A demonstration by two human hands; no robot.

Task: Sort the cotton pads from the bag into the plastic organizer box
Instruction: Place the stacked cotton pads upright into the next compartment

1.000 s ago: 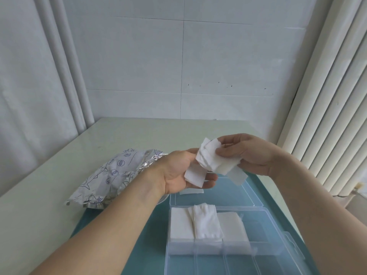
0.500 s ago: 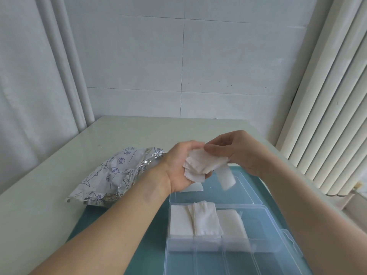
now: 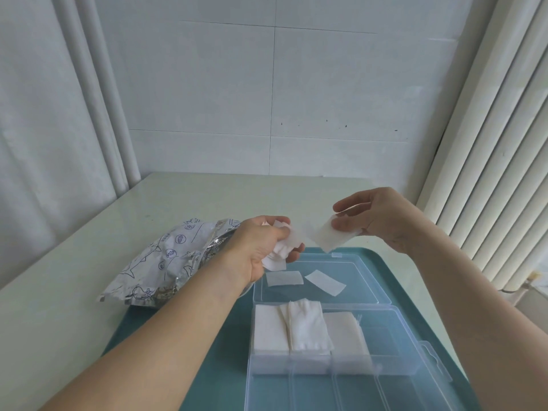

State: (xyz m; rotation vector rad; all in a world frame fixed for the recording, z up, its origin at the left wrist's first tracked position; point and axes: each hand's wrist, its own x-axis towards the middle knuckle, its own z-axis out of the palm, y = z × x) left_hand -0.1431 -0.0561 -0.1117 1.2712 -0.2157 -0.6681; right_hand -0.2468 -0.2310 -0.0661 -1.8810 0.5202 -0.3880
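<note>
Right hand [image 3: 382,221] now apart with one pad [image 3: 330,237], foil bag [image 3: 166,262] beside tray [image 3: 225,366].

Clear glossy plastic organizer box [image 3: 415,345], soft matt cotton pads [image 3: 308,327], crinkled foil bag [image 3: 166,262] (shiny)

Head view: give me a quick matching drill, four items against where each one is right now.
Things:
1. Crumpled silver foil bag
2. Bunch of white cotton pads
3. Single white cotton pad
4. Two loose flat white pads

Places:
A. Pinched by the right hand
B. On the clear plastic organizer box's open lid
C. Gripped in the left hand
D. On the pale table, left of the teal tray

Pairs: 1-D, 2-C, 3-A, 4-B
</note>
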